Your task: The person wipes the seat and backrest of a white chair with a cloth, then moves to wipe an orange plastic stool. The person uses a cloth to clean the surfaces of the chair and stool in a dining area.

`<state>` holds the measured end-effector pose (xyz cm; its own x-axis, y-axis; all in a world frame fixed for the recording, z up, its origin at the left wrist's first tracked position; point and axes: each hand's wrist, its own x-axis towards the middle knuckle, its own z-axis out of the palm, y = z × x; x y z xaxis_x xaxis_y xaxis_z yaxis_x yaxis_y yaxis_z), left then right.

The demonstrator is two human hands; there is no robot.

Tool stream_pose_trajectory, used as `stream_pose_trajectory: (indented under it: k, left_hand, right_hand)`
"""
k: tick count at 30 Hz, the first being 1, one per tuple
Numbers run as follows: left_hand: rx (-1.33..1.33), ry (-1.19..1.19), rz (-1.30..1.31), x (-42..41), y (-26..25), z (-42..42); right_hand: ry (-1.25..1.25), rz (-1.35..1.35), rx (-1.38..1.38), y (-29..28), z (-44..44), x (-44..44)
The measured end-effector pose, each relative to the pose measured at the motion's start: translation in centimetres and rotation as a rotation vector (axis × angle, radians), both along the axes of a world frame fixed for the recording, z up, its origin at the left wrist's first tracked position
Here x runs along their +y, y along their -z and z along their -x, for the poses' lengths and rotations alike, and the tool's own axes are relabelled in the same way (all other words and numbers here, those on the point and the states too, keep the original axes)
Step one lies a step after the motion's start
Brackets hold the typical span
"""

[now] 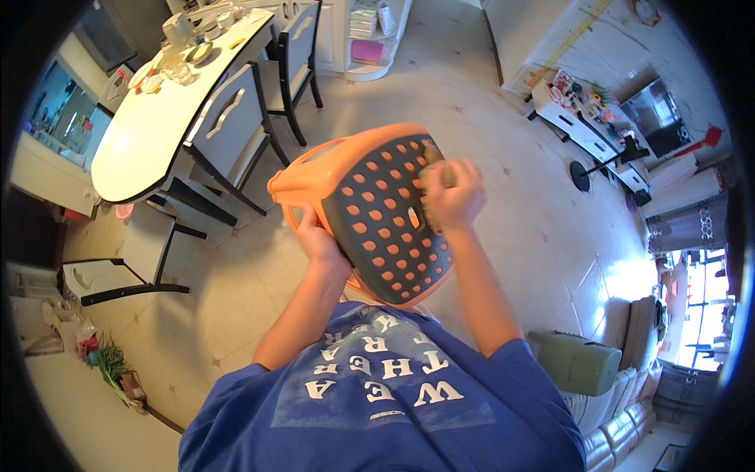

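An orange plastic step stool is held up tilted in front of my chest. Its dark grey top pad with orange raised dots faces right and up toward me. My left hand grips the stool by its side, near an opening between the legs. In my right hand is a tan, brownish cloth, bunched up and pressed against the right part of the dotted pad. The cloth and fingers are slightly blurred, and they cover some of the dots.
At upper left stands a white dining table bearing dishes, with black-and-white chairs beside it. A green plastic bin or stool is at lower right near a sofa. A white TV cabinet lines the right wall, a black stand before it.
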<state>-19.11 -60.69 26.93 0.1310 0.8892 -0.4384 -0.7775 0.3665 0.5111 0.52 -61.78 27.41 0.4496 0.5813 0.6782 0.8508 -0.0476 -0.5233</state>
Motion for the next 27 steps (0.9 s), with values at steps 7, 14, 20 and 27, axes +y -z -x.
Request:
stream_pose_trajectory:
  k: [7,14,20,27]
  left_hand:
    - [-0.098,-0.186,-0.093,-0.1,1.4,-0.4]
    - [-0.085,-0.071,-0.207,-1.5,0.2,-2.5]
    - [-0.109,-0.309,-0.259,1.3,0.4,-1.1]
    - [0.024,-0.117,-0.345,0.3,2.8,-3.2]
  right_hand:
    - [-0.622,-0.023,-0.125,1.3,3.5,-4.6]
    - [-0.388,-0.183,-0.058,-4.6,0.0,5.1]
    - [-0.264,0.248,0.324,9.7,-4.3,-4.2]
    - [-0.694,-0.167,-0.067,-1.3,5.1,-0.7]
